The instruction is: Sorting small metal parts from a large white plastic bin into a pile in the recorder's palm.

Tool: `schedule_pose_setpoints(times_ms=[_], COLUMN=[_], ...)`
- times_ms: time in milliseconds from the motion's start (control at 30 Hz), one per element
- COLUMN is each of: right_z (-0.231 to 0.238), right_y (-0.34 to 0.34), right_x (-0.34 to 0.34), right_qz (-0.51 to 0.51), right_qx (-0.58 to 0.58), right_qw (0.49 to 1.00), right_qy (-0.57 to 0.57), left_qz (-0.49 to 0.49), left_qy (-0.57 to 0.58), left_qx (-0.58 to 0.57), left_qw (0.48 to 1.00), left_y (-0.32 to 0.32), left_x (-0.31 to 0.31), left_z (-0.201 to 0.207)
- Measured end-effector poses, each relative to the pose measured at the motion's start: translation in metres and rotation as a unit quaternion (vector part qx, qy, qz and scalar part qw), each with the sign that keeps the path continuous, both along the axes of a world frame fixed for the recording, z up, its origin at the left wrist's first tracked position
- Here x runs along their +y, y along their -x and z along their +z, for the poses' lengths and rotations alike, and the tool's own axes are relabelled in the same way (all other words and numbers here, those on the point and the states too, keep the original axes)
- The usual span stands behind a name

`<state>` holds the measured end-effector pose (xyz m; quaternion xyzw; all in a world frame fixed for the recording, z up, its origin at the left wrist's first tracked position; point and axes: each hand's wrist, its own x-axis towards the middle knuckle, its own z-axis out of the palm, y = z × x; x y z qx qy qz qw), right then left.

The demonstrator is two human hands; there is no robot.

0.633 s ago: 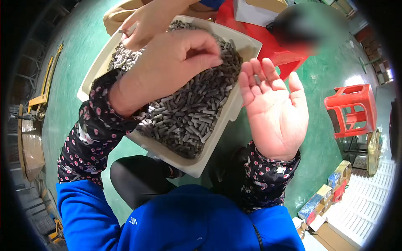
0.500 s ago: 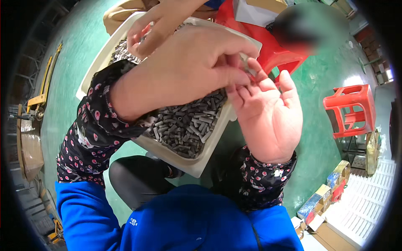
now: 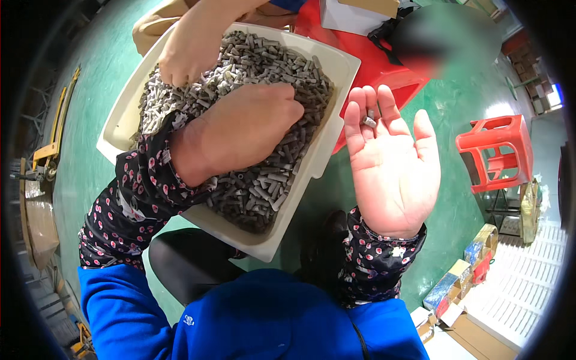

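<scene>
Over the pale plastic bin, my left hand is palm down with its fingers curled at the heap of small grey tube-like pieces. Its fingertips are hidden, so what it pinches, if anything, does not show. To the right of the bin, my right hand lies palm up, open, fingers stretched out. A short grey piece rests on those fingers near their tips. Another person's hand reaches into the far left part of the heap, its fingertips down among the pieces.
A red plastic stool carrying a white box stands beyond the bin. Another red stool is on the green floor at the right. Cartons lie at lower right; a yellow pallet jack stands at far left.
My left hand has left my right fingers and moved down-left over the heap. My right fingers have straightened, showing the grey piece. The other person's hand has lowered to the pieces.
</scene>
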<state>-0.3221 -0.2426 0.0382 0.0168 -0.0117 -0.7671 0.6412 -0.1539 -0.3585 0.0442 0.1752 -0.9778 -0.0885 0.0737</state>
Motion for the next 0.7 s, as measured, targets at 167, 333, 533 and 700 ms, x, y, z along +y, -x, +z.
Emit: schedule_pose_setpoints(times_ms=[167, 333, 533, 700], right_z=[0.001, 0.005, 0.003, 0.003], right_y=[0.001, -0.012, -0.014, -0.02], right_x=[0.0, -0.004, -0.005, -0.002], right_qz=[-0.007, 0.005, 0.029, 0.045], right_qx=[0.016, 0.069, 0.037, 0.026], right_qw=[1.0, 0.994, 0.997, 0.997], right_qy=[-0.014, -0.08, -0.056, -0.051], left_qz=[0.016, 0.094, 0.083, 0.043], left_qy=[-0.032, -0.16, -0.121, -0.132], left_qx=[0.04, 0.125, 0.129, 0.247], left_qw=[0.999, 0.975, 0.981, 0.959], left_y=[-0.006, -0.009, -0.012, -0.006], left_x=[-0.006, -0.009, -0.01, -0.005], left_z=[0.0, 0.011, 0.011, 0.023])
